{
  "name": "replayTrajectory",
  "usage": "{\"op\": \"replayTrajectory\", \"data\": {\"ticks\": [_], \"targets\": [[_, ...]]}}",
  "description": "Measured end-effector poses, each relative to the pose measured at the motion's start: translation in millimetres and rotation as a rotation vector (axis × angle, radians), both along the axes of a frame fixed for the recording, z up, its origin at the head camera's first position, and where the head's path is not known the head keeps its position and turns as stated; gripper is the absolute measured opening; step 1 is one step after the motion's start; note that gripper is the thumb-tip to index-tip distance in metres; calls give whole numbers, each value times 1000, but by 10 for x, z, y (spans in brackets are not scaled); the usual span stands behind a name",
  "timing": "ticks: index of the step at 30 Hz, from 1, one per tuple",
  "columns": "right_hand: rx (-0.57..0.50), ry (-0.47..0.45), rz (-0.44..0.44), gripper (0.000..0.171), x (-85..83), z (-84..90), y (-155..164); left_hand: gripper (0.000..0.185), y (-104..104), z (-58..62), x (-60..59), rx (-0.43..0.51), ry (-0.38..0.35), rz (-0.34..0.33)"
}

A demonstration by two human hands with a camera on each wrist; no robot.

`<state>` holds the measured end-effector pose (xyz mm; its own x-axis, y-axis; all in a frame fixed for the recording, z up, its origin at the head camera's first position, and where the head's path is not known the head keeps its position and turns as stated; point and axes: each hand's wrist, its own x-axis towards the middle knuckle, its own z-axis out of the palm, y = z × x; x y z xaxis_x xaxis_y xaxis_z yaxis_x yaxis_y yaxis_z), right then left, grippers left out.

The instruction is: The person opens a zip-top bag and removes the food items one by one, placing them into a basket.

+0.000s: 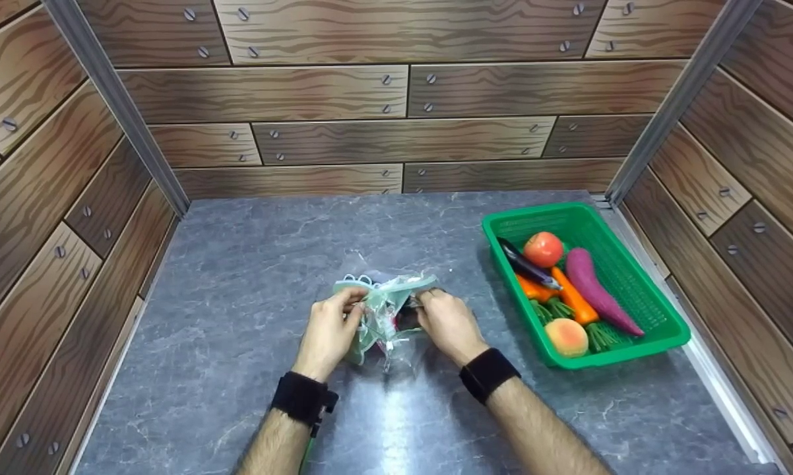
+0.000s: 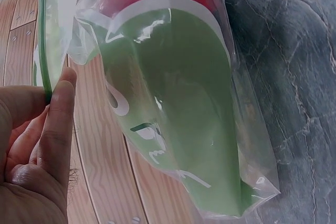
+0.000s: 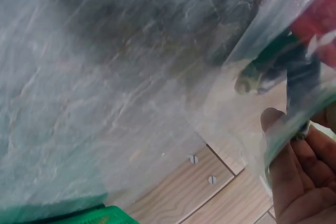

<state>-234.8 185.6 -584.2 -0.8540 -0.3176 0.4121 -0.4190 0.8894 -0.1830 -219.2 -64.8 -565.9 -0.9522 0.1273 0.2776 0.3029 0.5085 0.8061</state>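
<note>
Right now I have both hands pinching the bag (image 1: 384,310) mouth above the counter (image 1: 238,277): left hand (image 1: 328,332) on one rim, right hand (image 1: 446,324) on the other. I'd pull the rims evenly apart, keeping its green-and-red contents from slipping.
</note>
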Motion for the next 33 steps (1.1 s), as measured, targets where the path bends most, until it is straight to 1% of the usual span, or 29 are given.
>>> {"op": "replayTrajectory", "data": {"ticks": [7,12,19,26,33], "targets": [[-18,37,26,12,47,104,120,26,15,40,10,11,-12,1],[-38,49,37,10,84,155,208,25,18,66,6,12,2,1],[-28,91,49,13,123,195,318,24,19,68,-3,2,19,-3],[-6,109,27,14,174,259,428,26,23,94,-13,11,-8,-3],[17,111,21,15,210,294,568,28,24,101,-25,7,-1,-7]]}}
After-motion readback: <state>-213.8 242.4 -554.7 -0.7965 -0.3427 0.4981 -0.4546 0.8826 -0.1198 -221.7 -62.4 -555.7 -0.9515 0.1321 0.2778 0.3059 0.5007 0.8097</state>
